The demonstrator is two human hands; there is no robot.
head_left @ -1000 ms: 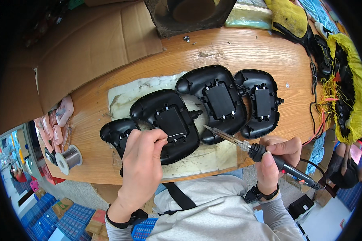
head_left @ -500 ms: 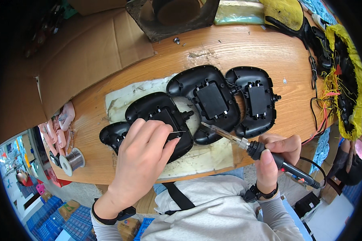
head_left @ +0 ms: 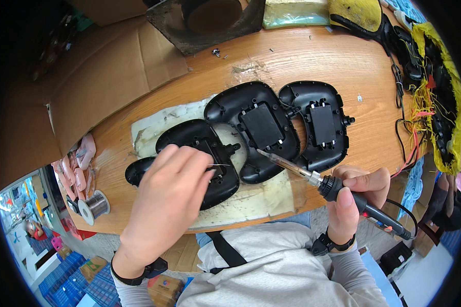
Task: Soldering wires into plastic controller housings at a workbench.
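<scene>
Several black game-controller-shaped plastic shells lie in a row with their insides up. My left hand (head_left: 171, 192) is over the second shell from the left (head_left: 182, 134), hiding part of it and of the leftmost shell (head_left: 137, 171). Thumb and fingers pinch a thin silvery wire, which looks like solder wire (head_left: 221, 165); its end sticks out to the right. My right hand (head_left: 356, 192) grips a soldering iron (head_left: 333, 188) by its dark handle. The iron's tip points up-left, near the lower part of the third shell (head_left: 264, 125). At the right lies the fourth shell (head_left: 322, 123).
A spool of solder wire (head_left: 96, 205) stands at the left table edge beside pink plastic parts (head_left: 71, 171). Behind are a cardboard box (head_left: 107, 77) and a dirty dark square frame (head_left: 205, 23). Yellow cloth and tangled thin wires (head_left: 420, 110) line the right side.
My left hand has drawn slightly left and down with the wire still pinched. The soldering iron has shifted slightly right and down. The shells sit a little further left in the picture.
</scene>
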